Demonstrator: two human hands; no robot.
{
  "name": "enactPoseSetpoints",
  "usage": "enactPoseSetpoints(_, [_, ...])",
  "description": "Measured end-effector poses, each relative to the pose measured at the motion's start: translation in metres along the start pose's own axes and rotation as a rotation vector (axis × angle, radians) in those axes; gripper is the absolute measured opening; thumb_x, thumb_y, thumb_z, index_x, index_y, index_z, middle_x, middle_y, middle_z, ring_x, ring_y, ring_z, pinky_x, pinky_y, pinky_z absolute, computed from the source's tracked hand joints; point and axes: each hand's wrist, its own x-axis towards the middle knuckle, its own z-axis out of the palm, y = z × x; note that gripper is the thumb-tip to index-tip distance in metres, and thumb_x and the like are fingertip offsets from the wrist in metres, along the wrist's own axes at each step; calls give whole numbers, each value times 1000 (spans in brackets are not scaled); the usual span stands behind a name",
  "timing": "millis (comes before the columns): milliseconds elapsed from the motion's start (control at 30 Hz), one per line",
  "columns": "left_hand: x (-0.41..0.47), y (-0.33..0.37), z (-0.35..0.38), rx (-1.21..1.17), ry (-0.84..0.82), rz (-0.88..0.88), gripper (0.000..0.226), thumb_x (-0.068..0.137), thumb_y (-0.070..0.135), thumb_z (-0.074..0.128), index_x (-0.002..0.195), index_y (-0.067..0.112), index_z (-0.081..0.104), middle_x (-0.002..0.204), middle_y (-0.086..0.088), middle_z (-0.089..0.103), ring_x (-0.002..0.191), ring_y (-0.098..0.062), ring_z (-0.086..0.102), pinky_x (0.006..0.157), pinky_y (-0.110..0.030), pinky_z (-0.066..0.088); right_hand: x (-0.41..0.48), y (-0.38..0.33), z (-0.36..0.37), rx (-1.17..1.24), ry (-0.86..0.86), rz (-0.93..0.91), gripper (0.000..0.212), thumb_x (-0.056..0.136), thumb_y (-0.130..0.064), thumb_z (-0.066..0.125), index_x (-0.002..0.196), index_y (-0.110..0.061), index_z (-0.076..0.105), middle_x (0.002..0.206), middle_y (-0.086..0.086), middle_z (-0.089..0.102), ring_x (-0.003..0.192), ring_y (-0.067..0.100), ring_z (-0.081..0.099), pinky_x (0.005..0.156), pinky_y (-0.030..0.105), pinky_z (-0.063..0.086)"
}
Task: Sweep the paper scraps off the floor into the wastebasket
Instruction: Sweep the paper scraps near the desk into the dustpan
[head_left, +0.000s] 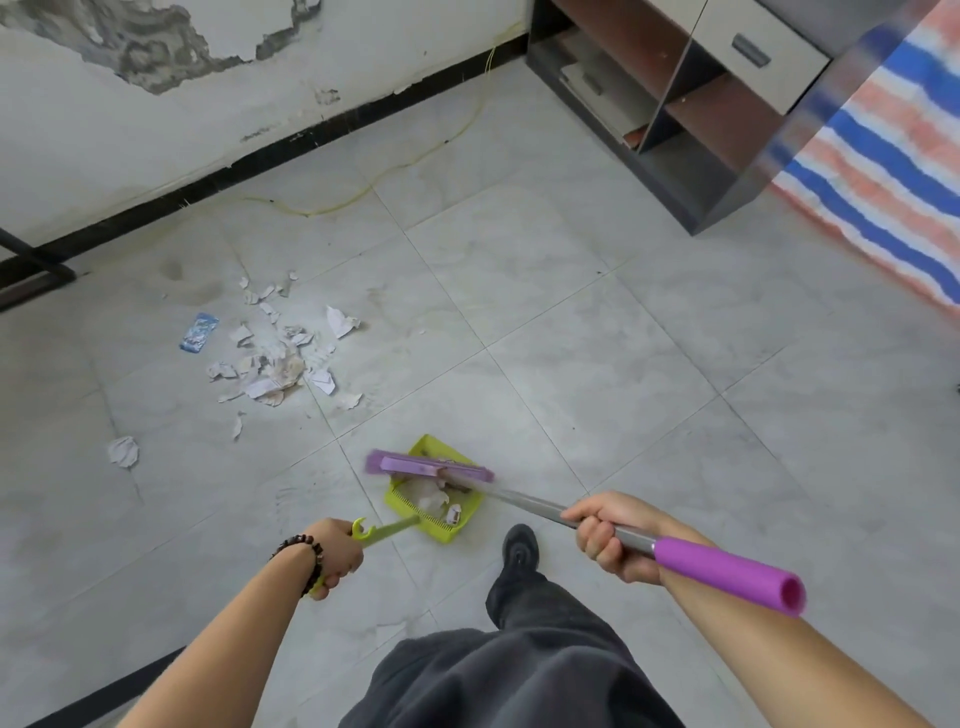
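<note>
Partly, the blurred broom (524, 500) overlaps the green dustpan (441, 534).

A: The floor (571, 338) is smooth, faintly glossy tile; the wall (156, 47) is rough, flaking plaster.
B: The dustpan (426, 448) is glossy plastic, the broom shaft (535, 503) matt metal, the scraps (270, 374) crumpled paper.

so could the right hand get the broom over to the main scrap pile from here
Probably yes: the right hand grips the broom, whose purple head sits over the green dustpan, and only bare floor lies between it and the scrap pile. A step forward may help.
</note>
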Motion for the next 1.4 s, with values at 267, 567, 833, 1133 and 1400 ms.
enactPoseSetpoints(267, [-17,-18,14,-377,46,-24,18,81,-4,41,82,8,55,55,-4,36,36,-14,26,45,-18,20,1,-12,55,-237,16,-180,16,96,-11,55,85,-20,47,43,-7,36,27,2,35,27,12,29])
enactPoseSetpoints(567, [-53,-53,10,-821,202,-77,20,84,-2,46,90,8,62,56,-3,36,39,-13,26,45,-17,21,45,-70,112,-460,-12,-395,17,94,-6,55,94,-19,44,47,-5,37,31,4,34,33,13,30])
enactPoseSetpoints(833, [-43,-67,-18,-905,310,-50,27,88,3,43,101,15,64,60,-5,36,40,-14,25,47,-18,19,73,-116,194,-598,50,-371,26,91,2,48,77,-18,41,42,-6,39,28,4,36,32,12,31])
enactPoseSetpoints(1133, [26,-113,-129,-853,206,-26,31,83,2,41,105,9,61,65,-4,33,45,-15,23,47,-21,19,110,-172,315,-570,142,-385,26,94,-1,46,78,-20,38,41,-7,38,27,3,35,29,13,30])
enactPoseSetpoints(1400, [66,-143,-204,-772,118,-76,26,77,3,37,88,17,55,66,-4,30,46,-17,22,45,-20,22,161,-234,431,-401,172,-401,27,101,-25,48,77,-20,39,37,-8,37,26,2,35,30,9,30])
